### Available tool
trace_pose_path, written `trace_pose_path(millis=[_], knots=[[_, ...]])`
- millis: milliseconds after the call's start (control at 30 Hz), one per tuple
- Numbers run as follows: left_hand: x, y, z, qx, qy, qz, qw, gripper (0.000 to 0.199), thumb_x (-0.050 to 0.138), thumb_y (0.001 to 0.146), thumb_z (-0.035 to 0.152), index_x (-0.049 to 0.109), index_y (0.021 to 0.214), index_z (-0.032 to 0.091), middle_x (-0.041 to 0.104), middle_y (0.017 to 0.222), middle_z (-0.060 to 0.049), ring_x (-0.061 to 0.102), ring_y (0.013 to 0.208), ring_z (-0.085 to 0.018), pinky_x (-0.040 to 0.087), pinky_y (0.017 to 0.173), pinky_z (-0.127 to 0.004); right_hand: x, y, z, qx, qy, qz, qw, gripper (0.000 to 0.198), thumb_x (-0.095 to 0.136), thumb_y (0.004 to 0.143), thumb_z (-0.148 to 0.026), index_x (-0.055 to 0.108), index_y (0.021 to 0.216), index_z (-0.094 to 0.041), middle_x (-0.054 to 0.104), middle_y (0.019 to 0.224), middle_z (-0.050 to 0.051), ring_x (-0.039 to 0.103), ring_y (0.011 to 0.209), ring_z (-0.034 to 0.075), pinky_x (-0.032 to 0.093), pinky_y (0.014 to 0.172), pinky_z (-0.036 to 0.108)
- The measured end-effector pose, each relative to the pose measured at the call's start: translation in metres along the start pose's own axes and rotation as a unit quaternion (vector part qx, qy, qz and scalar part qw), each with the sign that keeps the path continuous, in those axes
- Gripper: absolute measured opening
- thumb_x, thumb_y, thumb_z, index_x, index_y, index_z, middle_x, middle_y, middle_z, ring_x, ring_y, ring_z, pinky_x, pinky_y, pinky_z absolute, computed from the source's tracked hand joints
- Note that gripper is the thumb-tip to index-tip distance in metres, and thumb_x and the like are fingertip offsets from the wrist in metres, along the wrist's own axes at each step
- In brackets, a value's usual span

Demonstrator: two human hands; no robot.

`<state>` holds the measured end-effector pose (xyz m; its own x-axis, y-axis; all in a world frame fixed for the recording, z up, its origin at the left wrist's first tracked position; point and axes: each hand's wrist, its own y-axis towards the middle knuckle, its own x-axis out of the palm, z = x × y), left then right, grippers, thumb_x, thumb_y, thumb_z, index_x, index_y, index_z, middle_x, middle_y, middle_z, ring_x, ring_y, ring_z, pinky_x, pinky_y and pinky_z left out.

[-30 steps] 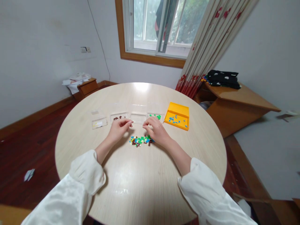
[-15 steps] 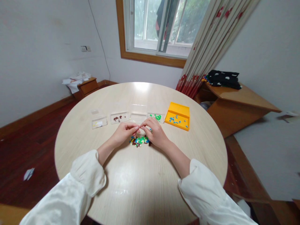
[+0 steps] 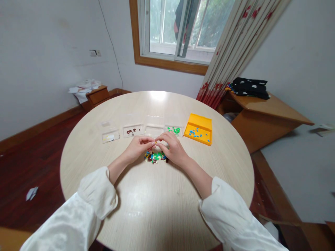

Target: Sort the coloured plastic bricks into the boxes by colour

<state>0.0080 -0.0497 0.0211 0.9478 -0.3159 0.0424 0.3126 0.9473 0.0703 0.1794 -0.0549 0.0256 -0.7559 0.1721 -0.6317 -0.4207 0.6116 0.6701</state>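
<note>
Above the pile, my left hand (image 3: 137,149) and my right hand (image 3: 172,149) meet fingertip to fingertip, both closed in a pinch. A tiny yellow-orange piece (image 3: 156,142) shows between the fingertips; its exact shape is too small to make out. Just below them on the table lies a heap of small toy bricks (image 3: 157,157) in green, blue, brown, yellow and cream, partly covered by my right hand. Beyond my right hand, a clear box (image 3: 180,134) holds green pieces.
On the round table (image 3: 154,202), a yellow open case (image 3: 200,120) with blue pieces stands right. Clear boxes line up left of it: a middle one (image 3: 154,130), one with brown pieces (image 3: 125,135), and one with pale pieces (image 3: 103,140). A wooden cabinet (image 3: 272,111) stands beyond the table.
The yellow-orange piece now shows between my fingertips, where it was hidden before. My hands have barely moved; the fingers have shifted slightly.
</note>
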Motion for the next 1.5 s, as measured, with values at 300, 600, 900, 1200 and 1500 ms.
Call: trace_pose_path(millis=[300,600,900,1200,1500], knots=[[-0.012,0.004,0.005,0.033,0.055,0.134,0.989,0.02,0.068,0.061,0.032,0.064,0.068,0.014,0.06,0.058,0.0,0.051,0.051,-0.01,0.042,0.053,-0.024,-0.022,0.0,0.016,0.056,-0.047,-0.058,0.996,0.012,0.049,0.087,-0.016,0.061,0.087,-0.019,0.06,0.088,0.007,0.052,0.089,0.019,0.04,0.082,0.034],[-0.07,0.001,0.024,0.128,0.297,0.421,0.847,0.016,0.055,0.068,0.028,0.062,0.074,0.015,0.065,0.075,-0.004,0.059,0.068,-0.014,0.047,0.066,-0.026,-0.044,-0.003,0.033,0.16,-0.078,-0.193,0.965,0.013,0.054,0.076,-0.008,0.064,0.075,-0.016,0.06,0.078,0.004,0.053,0.075,0.014,0.04,0.07,0.026],[-0.099,-0.002,0.022,-0.014,0.463,0.42,0.78,0.006,0.054,0.062,0.021,0.058,0.065,0.016,0.064,0.071,-0.005,0.06,0.069,-0.02,0.044,0.068,-0.03,-0.045,-0.004,0.03,0.166,-0.074,-0.258,0.949,0.018,0.052,0.07,-0.005,0.067,0.072,-0.016,0.063,0.072,0.004,0.054,0.066,0.013,0.039,0.062,0.024],[-0.109,-0.004,0.017,-0.117,0.572,0.367,0.724,0.009,0.052,0.065,0.024,0.06,0.066,0.019,0.067,0.074,-0.009,0.061,0.078,-0.028,0.041,0.068,-0.035,-0.043,-0.005,0.033,0.172,-0.074,-0.26,0.947,0.016,0.054,0.072,-0.008,0.068,0.07,-0.017,0.064,0.07,0.004,0.054,0.063,0.013,0.038,0.058,0.024],[-0.109,-0.006,0.017,-0.132,0.601,0.344,0.71,0.013,0.052,0.065,0.025,0.063,0.067,0.019,0.068,0.074,-0.012,0.061,0.08,-0.031,0.039,0.07,-0.04,-0.042,-0.001,0.026,0.19,-0.088,-0.268,0.94,0.016,0.054,0.074,-0.006,0.067,0.072,-0.014,0.066,0.074,0.006,0.055,0.066,0.013,0.038,0.061,0.023]])
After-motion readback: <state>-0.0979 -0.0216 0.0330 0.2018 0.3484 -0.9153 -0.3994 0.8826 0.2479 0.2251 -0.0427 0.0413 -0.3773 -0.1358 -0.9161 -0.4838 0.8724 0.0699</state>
